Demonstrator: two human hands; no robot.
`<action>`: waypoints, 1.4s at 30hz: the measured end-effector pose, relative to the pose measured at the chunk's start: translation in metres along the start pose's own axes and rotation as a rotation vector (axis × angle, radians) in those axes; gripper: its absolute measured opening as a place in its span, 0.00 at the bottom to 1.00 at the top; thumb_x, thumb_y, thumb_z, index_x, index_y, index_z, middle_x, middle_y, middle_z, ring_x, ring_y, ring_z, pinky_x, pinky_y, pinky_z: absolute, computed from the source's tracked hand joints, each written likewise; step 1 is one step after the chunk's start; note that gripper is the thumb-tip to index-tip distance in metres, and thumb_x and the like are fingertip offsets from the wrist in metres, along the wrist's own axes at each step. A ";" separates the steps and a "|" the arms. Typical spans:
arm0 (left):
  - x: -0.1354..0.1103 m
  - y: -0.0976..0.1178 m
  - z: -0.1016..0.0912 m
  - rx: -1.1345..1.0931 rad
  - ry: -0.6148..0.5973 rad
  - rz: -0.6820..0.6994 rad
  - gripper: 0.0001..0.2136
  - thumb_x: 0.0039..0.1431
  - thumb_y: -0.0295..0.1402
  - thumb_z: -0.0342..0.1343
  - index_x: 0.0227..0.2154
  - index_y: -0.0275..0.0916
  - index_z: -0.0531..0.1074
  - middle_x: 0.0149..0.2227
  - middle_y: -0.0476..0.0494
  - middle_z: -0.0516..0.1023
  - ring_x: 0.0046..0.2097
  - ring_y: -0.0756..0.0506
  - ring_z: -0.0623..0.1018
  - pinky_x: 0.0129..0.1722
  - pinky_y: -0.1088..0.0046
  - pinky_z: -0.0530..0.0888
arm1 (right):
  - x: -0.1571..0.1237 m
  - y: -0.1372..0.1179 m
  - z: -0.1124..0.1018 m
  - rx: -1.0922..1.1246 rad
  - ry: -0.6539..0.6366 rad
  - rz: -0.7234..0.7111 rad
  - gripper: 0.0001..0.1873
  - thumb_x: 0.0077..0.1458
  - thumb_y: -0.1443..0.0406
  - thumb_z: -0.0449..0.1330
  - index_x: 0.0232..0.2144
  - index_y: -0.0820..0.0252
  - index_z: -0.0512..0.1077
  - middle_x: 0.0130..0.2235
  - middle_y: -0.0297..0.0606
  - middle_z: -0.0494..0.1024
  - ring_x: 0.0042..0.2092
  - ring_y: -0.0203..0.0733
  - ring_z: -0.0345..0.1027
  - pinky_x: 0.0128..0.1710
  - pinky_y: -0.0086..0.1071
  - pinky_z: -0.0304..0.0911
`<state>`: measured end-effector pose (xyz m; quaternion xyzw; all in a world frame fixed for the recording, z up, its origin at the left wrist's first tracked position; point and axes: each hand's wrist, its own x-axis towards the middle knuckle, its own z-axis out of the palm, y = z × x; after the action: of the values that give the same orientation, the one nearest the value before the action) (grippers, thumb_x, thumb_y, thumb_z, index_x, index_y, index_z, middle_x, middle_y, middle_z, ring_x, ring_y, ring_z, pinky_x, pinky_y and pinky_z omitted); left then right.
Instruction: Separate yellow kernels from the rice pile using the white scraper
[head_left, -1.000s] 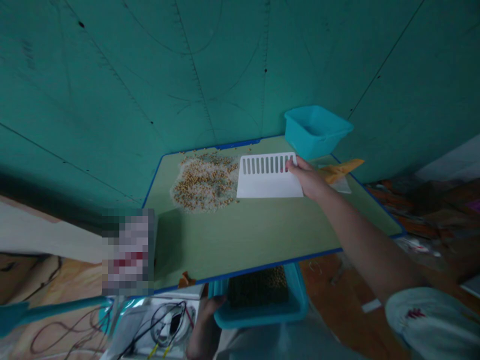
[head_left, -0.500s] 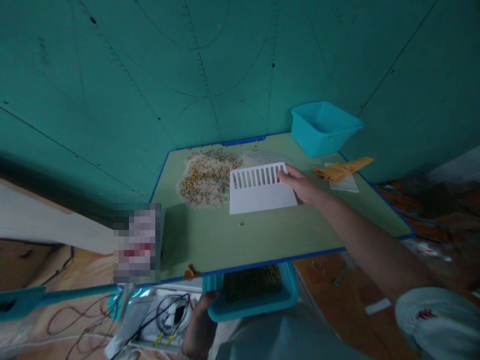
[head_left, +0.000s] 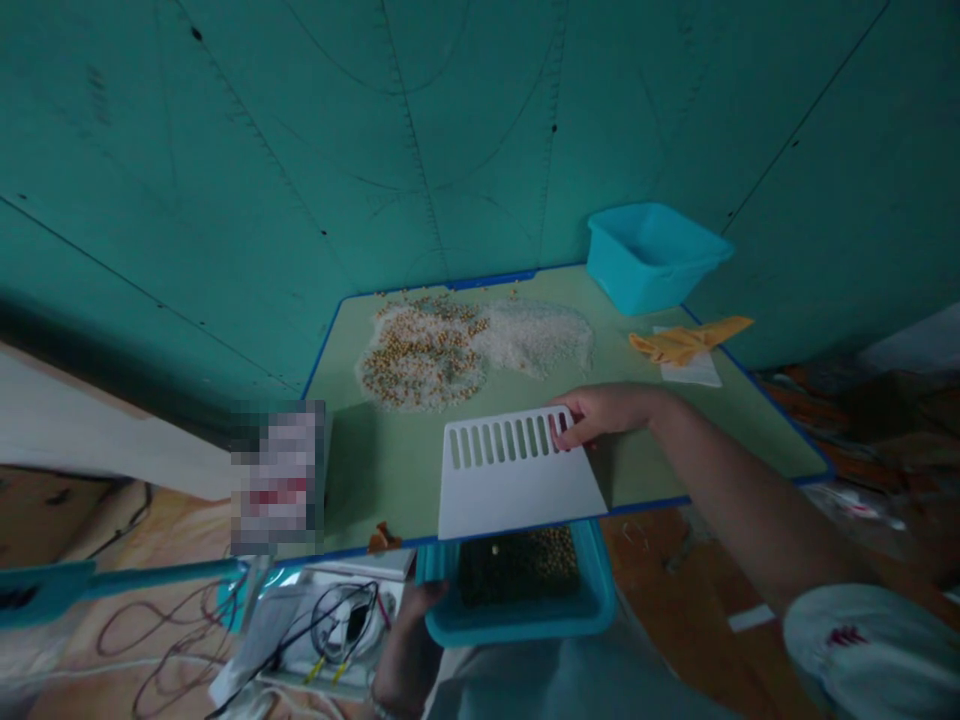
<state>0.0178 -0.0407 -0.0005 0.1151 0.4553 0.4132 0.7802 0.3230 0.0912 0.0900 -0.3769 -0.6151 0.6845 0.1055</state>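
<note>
My right hand (head_left: 592, 415) grips the upper right corner of a white slotted plastic plate (head_left: 517, 495), a thumb at the end slot. The plate's lower edge meets the front edge of the table (head_left: 405, 460). Below that edge, my left hand (head_left: 420, 610), dim and partly hidden, holds the left side of a blue tub (head_left: 525, 629). Yellow beans (head_left: 556, 555) lie inside over a dark bottom, with one pale bean in the air or on top; I cannot tell which. Farther back are a pile of white grains mixed with beans (head_left: 420, 360) and a mostly white grain pile (head_left: 536, 335).
Another blue tub (head_left: 645, 265) stands at the back right corner, near an orange cloth (head_left: 686, 342) on a white sheet. A blurred box (head_left: 279, 480) sits at the left edge. Cables and a white device (head_left: 345, 625) lie below left; a green wall rises behind.
My right hand has drawn the plate toward me, from beside the piles to the front edge. The loose bean on the tabletop is gone from there. The white pile is uncovered.
</note>
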 end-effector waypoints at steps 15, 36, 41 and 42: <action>-0.003 0.003 0.010 0.057 -0.003 -0.018 0.14 0.43 0.29 0.58 0.36 0.44 0.77 0.42 0.52 0.81 0.54 0.36 0.69 0.51 0.61 0.68 | 0.001 0.022 -0.059 0.100 1.367 -0.466 0.18 0.51 0.50 0.51 0.41 0.51 0.63 0.41 0.36 0.72 0.41 0.42 0.67 0.34 0.34 0.62; 0.001 -0.001 0.003 0.047 0.017 -0.014 0.18 0.39 0.30 0.62 0.38 0.47 0.77 0.41 0.53 0.81 0.55 0.36 0.68 0.53 0.59 0.66 | -0.014 0.042 -0.082 -0.124 1.589 -0.466 0.19 0.49 0.48 0.52 0.26 0.56 0.65 0.25 0.33 0.66 0.30 0.40 0.61 0.27 0.32 0.54; 0.001 -0.002 0.002 0.065 0.029 -0.025 0.17 0.40 0.30 0.61 0.38 0.45 0.77 0.38 0.52 0.83 0.54 0.36 0.69 0.52 0.60 0.67 | -0.011 0.038 -0.078 -0.058 1.530 -0.502 0.17 0.47 0.49 0.55 0.23 0.57 0.65 0.22 0.30 0.64 0.26 0.36 0.59 0.25 0.31 0.53; 0.002 -0.003 0.001 0.060 0.019 -0.019 0.17 0.41 0.30 0.60 0.38 0.45 0.77 0.38 0.52 0.83 0.54 0.37 0.69 0.52 0.60 0.67 | -0.011 0.036 -0.076 -0.039 1.522 -0.508 0.17 0.47 0.49 0.55 0.23 0.57 0.65 0.22 0.30 0.64 0.26 0.36 0.58 0.25 0.31 0.53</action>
<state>0.0207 -0.0409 -0.0024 0.1300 0.4758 0.3930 0.7760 0.3916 0.1347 0.0639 -0.5906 -0.4533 0.1836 0.6419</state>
